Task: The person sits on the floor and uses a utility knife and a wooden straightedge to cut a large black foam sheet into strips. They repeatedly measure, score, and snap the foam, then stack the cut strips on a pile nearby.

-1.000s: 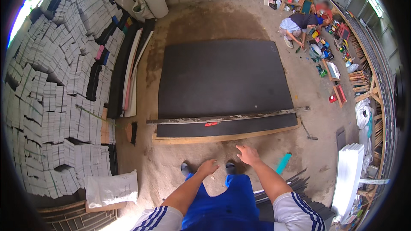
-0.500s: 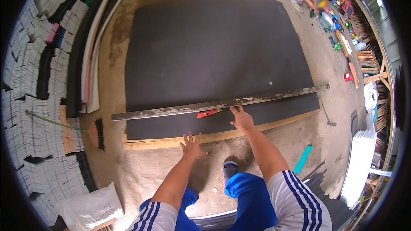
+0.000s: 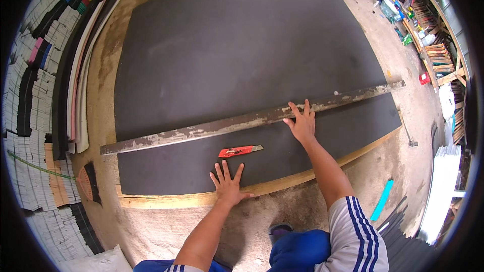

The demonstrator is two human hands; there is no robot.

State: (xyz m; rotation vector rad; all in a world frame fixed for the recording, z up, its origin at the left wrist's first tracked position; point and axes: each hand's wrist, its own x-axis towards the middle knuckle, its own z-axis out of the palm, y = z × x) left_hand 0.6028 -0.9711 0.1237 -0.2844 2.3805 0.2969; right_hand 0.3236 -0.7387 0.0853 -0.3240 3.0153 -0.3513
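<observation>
Left hand (image 3: 228,188): fingers spread wide over the near edge of the flat, matte black rectangular sheet (image 3: 242,65).
Red-handled utility knife (image 3: 240,151): on the sheet, just beyond the left fingertips, blade pointing right (dark handle markings, too small to read).
Right hand (image 3: 303,125): fingers spread, fingertips on the long, straight brown bar with patchy, worn paint (image 3: 227,124).

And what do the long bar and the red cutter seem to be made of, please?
Long bar: perhaps painted wood or metal, judging by the patchy, worn brown coat. Red cutter: probably plastic, given the bright, smooth-looking body; its grey blade looks metallic.
</observation>
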